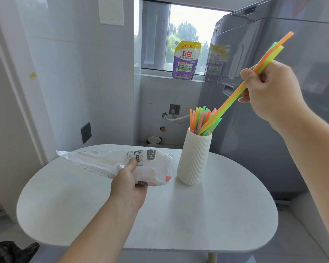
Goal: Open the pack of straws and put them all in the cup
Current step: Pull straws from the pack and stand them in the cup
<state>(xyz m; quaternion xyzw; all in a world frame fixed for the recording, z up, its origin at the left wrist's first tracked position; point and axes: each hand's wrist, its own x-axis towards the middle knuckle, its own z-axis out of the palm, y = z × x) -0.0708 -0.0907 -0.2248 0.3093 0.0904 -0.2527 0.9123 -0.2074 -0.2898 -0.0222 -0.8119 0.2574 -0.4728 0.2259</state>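
A tall grey appliance [254,103] with a glossy front filled the right side, and its yellow sticker was too blurred to read. In front of it stood a white rounded table [169,221]. On the window sill behind, a purple and white detergent pouch [185,60] stood upright, printed with "立白" in red and "150克" near its top; the smaller lines on it could not be made out.

A crumpled clear plastic straw pack [106,162] was lifted just above the table's left half. It carried dark print that included the words "Drink" and "Straw". Its right end sat just beside the foot of a cream ribbed cup [195,158], which stood upright on the table. A few red and green straw ends [167,179] showed inside that end of the pack.

The left hand [129,185] grasped the pack from below, thumb pressed on top and fingers curled under it. The right hand [270,90], raised above and to the right of the cup, pinched a few long orange and green straws [230,100] between thumb and curled fingers. These slanted down to the left, their lower ends at the cup's mouth.

A bundle of pink, orange and green straws [201,118] already stood in the cup, fanned out above its rim.
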